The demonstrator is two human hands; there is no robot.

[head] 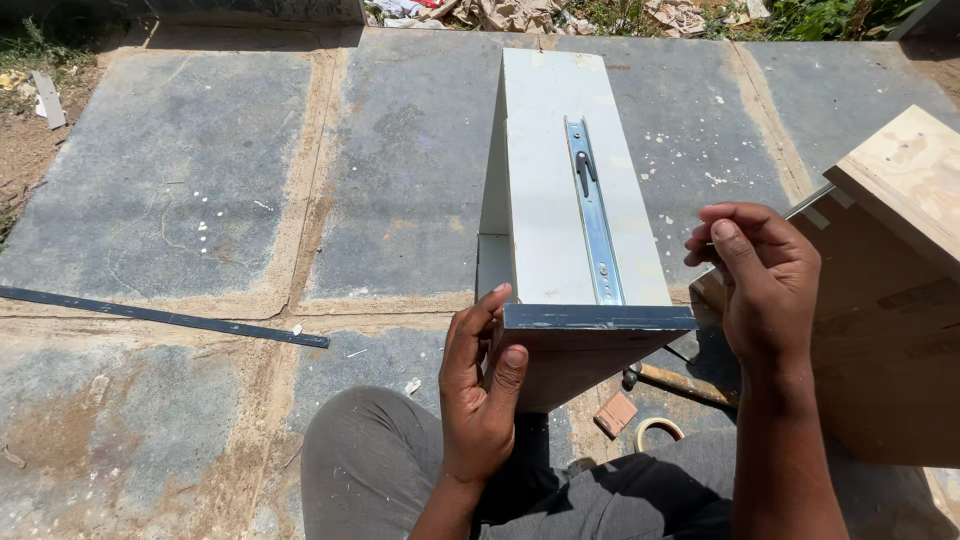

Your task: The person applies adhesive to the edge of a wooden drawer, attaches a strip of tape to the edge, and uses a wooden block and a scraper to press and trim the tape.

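A white drawer box point(545, 200) stands on its side on the stone floor, with a metal slide rail point(593, 215) screwed along its upper face. My left hand point(480, 385) grips the near front panel point(595, 318) of the drawer at its left corner, thumb on the panel's face. My right hand point(760, 275) hovers just right of the drawer, fingers curled together as if pinching something small; what it holds cannot be made out.
A plywood cabinet point(900, 280) stands at the right. A hammer point(680, 382), a small wood block point(615, 414) and a tape roll point(658, 430) lie under the drawer by my knees. A long dark metal strip point(160, 316) lies on the stone slabs at left.
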